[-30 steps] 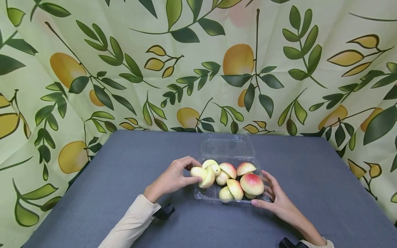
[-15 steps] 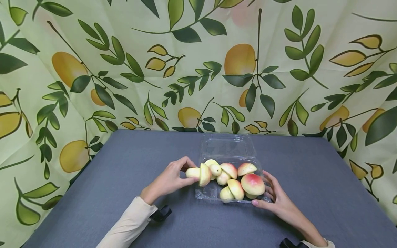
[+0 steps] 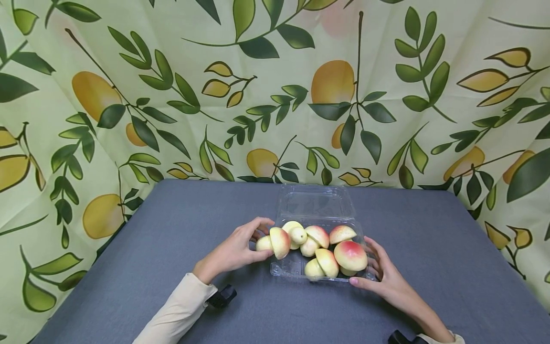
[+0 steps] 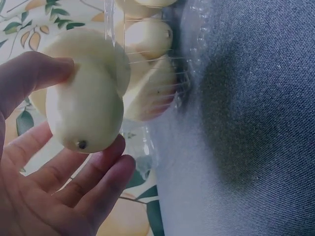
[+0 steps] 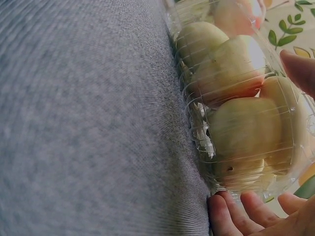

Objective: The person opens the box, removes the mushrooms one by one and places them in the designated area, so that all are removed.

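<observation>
My left hand [image 3: 227, 251] pinches a mushroom [image 3: 280, 242] with a pale stem and a yellow, pink-tinged cap at the container's left end. In the left wrist view the stem [image 4: 86, 105] points toward the palm, its tip dark, with thumb on one side and fingertips on the other. Several similar mushrooms [image 3: 327, 263] lie in the clear plastic container [image 3: 294, 272]. My right hand [image 3: 382, 274] grips that container's right end, thumb at the near corner. In the right wrist view its fingertips [image 5: 221, 216] touch the container's ribbed end, low near the table.
The container's hinged lid [image 3: 315, 200] stands raised at the back. A grey cloth covers the table [image 3: 206, 205]. Behind it hangs a curtain [image 3: 275, 76] printed with leaves and fruit. Black straps [image 3: 222, 296] sit on both wrists.
My left hand has drawn back slightly left with the mushroom and turned it, so the cap faces right and the stem points left. The right hand and the container stay put.
</observation>
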`<state>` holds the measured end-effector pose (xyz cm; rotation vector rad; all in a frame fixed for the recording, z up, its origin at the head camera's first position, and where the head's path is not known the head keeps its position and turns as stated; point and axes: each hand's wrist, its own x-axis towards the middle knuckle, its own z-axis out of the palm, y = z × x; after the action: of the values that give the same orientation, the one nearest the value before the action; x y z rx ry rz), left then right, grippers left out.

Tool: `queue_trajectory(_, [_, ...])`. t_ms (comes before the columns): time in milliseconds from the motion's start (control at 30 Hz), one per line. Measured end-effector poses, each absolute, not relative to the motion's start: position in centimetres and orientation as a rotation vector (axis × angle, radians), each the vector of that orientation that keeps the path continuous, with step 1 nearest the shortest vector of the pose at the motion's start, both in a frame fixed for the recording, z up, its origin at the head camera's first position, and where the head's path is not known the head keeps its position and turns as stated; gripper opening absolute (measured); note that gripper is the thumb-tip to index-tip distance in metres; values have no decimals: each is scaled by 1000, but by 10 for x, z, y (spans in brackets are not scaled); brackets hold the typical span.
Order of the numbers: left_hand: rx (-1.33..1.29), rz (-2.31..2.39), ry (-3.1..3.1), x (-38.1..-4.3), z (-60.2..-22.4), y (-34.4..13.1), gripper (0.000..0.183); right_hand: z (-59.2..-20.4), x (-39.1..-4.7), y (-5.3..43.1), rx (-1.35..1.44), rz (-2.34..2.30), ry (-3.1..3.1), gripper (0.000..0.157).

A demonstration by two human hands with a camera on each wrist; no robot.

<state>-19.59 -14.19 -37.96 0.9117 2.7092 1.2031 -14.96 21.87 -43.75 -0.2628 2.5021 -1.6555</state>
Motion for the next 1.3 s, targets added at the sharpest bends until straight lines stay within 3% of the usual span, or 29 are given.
queue_trajectory(167, [953,1147,2706,-195,-379,-143,64,-438,-150,219,-274,-1662,2502,102])
queue_trajectory(567, [961,1211,2683,-194,-378,-143,52,-438,-150,219,-268,-1666,2493,103])
queue_trajectory(1300, [587,1616,2654,-214,-384,-160,55,-437,-150,219,-255,-1643,2492,103])
